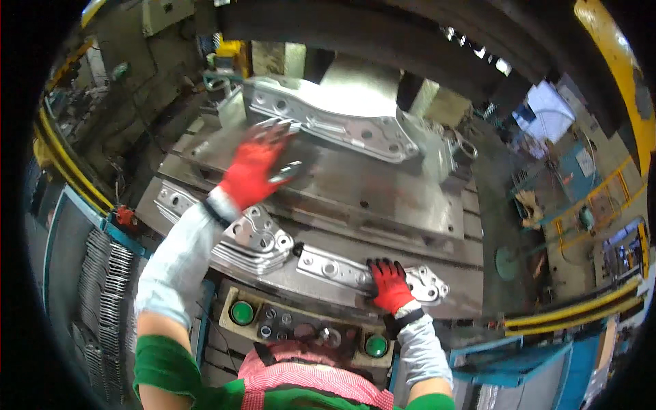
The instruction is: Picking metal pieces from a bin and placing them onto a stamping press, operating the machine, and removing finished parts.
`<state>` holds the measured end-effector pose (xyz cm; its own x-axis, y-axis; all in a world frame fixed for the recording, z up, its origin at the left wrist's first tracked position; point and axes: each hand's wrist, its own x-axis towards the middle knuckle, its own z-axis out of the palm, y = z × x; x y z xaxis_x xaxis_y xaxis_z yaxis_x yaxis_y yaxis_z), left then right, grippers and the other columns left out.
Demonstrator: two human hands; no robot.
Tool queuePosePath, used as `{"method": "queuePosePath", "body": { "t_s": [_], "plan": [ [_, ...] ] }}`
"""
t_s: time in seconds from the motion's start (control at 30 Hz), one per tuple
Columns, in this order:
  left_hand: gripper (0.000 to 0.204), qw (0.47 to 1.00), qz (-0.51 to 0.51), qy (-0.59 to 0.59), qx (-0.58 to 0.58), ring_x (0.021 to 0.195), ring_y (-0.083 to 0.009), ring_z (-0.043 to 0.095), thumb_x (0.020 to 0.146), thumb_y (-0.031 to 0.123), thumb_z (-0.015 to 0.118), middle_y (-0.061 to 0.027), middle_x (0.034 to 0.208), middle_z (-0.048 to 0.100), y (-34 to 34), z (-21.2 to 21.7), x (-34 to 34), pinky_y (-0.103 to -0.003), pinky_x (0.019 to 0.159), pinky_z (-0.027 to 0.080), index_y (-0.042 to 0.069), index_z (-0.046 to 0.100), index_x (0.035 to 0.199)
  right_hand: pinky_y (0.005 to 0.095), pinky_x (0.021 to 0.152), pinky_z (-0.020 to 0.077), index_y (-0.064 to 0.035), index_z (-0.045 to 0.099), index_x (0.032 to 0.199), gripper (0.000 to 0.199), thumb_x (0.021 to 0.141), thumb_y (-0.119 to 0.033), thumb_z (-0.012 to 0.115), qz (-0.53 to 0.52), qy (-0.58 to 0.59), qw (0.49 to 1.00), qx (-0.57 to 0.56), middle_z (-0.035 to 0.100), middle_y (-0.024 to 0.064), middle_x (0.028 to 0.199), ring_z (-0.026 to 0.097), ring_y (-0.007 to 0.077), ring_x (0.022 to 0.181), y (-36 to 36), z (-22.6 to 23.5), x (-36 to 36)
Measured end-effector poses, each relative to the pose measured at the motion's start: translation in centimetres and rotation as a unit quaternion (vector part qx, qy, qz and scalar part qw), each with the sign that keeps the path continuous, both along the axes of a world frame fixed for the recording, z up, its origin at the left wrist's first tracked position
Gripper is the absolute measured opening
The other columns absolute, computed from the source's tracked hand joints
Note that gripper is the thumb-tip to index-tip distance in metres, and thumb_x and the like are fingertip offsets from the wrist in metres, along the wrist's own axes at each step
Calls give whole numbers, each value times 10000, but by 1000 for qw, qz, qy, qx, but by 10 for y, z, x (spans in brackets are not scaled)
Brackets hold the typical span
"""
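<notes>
Near plate: a long metal plate (335, 268) with punched holes lay on the front of the press bed (463, 273).
Right grip: the red-gloved right grip (391, 283) lay across the plate's middle; whether its fingers were clenched there, I could not tell.
Left grip: the left grip (254, 167), blurred, was released and spread, with nothing seen in it; its fingertips overlapped the far plate's near edge, though contact was unclear.
Far plate: a larger holed plate (355, 133) sat toward the back of the bed.
Stack: similar plates (256, 249) lay nested beside the left forearm.
Weight and stiffness: the near plate looked fairly light for its length, rigid and hardly fragile.
Surface: its smooth shine suggested a slippery face, and its rims were probably sharp.
Best hold: the long edges near mid-length seemed the balanced place, gloves on.
</notes>
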<state>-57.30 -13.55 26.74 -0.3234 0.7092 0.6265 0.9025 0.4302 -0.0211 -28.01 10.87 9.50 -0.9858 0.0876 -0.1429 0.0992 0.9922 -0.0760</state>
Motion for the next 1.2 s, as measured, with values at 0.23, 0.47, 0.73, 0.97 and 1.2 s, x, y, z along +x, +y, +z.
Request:
{"method": "queuePosePath", "body": {
  "t_s": [0.23, 0.47, 0.73, 0.97, 1.2],
  "plan": [
    [454, 960, 111, -72, -246, 1096, -291, 521, 781, 285, 607, -130, 1177, 545, 140, 18, -112, -415, 925, 392, 182, 505, 1212, 486, 1077, 175, -144, 278, 1381, 1043, 505, -355, 803, 21, 26, 999, -29, 411, 143, 1308, 336, 331, 1254, -11, -6, -19],
    [221, 987, -46, 54, -146, 813, -277, 604, 770, 137, 529, -78, 826, 610, 125, 17, -106, -385, 705, 468, 159, 596, 979, 496, 1088, 151, -109, 285, 1372, 1049, 497, -399, 786, 8, 28, 999, -33, 355, 148, 1362, 298, 323, 1279, -2, -17, -11],
    [336, 947, 6, -50, -318, 913, -271, 554, 707, 120, 614, -49, 952, 585, -82, 23, -61, -371, 799, 422, 166, 602, 1040, 478, 1086, 143, -106, 284, 1369, 1064, 478, -409, 781, 15, 35, 998, -41, 398, 145, 1303, 315, 330, 1251, -9, -9, -15],
    [451, 872, 186, -162, -422, 1062, -254, 518, 728, 77, 560, -52, 1125, 563, -180, -76, -65, -437, 983, 322, 221, 566, 1156, 479, 1092, 132, -115, 265, 1381, 1096, 471, -406, 802, 21, 33, 999, -30, 387, 125, 1314, 302, 316, 1260, -11, -9, -17],
    [596, 926, 268, -101, -246, 1229, -344, 370, 765, 160, 587, -144, 1393, 329, -179, -99, -15, -451, 1039, 264, 223, 414, 1331, 473, 1094, 143, -101, 285, 1369, 1067, 480, -376, 808, 9, 37, 999, -38, 383, 148, 1308, 309, 324, 1253, -10, -10, -15]
  ]
}}
